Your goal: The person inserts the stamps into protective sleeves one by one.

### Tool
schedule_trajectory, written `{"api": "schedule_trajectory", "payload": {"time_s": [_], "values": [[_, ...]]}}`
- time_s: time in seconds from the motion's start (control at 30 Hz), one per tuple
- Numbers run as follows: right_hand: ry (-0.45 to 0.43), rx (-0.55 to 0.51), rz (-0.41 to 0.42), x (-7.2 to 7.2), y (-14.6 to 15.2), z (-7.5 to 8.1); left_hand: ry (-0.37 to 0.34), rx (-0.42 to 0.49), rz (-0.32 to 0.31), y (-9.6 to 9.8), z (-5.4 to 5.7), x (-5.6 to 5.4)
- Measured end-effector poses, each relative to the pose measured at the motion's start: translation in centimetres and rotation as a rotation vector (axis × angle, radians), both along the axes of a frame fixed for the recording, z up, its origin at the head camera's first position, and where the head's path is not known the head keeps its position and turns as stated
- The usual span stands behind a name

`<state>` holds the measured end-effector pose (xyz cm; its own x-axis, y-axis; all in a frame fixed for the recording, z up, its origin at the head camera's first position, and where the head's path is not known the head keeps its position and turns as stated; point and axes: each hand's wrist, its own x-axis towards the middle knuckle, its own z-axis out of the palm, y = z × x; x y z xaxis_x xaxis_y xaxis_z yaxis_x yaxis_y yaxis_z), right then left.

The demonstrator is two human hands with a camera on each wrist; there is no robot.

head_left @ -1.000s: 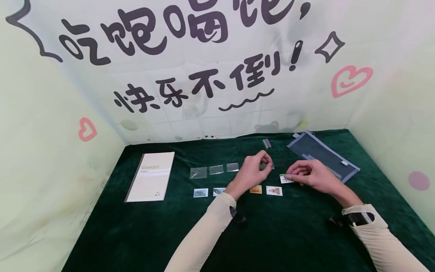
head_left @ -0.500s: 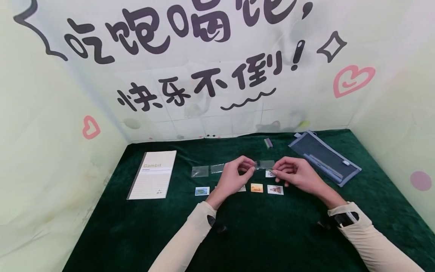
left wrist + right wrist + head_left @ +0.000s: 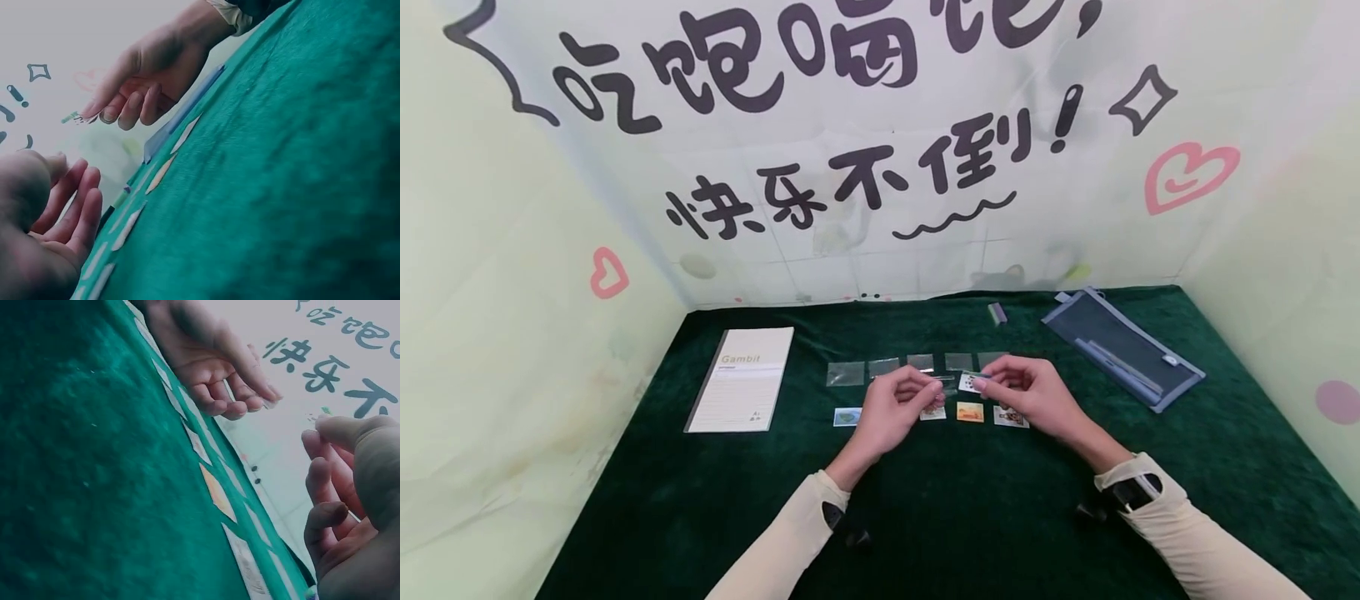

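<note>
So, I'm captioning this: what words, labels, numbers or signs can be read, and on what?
"吃饱" on the back wall; rest partly cut off.
"快乐不倒!" on the same wall, lower down.
"Gambit" on the notebook.
Too small to read: the notebook's other print, any on the cards.

Left sleeve (image 3: pixel 775 537): I see long cream cloth, close-fitting, down to the wrist.
Right sleeve (image 3: pixel 1213 537): I get the same cream, creased along the forearm.
Left wristband (image 3: pixel 832 516): black, showing at the cuff.
Right wristband (image 3: pixel 1131 493): black, with a pale strip.
Wrist attachments: on my feed, one small dark piece by each band, blurred.
Left hand (image 3: pixel 891 408): bare.
Right hand (image 3: pixel 1037 396): bare.
</note>
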<state>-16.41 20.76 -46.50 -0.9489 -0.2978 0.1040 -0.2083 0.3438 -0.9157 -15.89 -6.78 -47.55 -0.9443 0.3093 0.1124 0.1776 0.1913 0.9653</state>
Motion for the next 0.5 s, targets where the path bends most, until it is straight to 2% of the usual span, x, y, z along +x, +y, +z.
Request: {"api": "schedule_trajectory", "payload": {"time_s": [0.2, 0.5], "values": [[-0.019, -0.025, -0.041, 0.3, -0.5, -0.5, -0.062, 0.09, -0.014, -0.4, -0.9, 0.3], [-0.007, -0.041, -0.017, 0.6, -0.6, -0.5, -0.074, 0.13, -0.059, -0.2, -1.6, 0.3]]}}
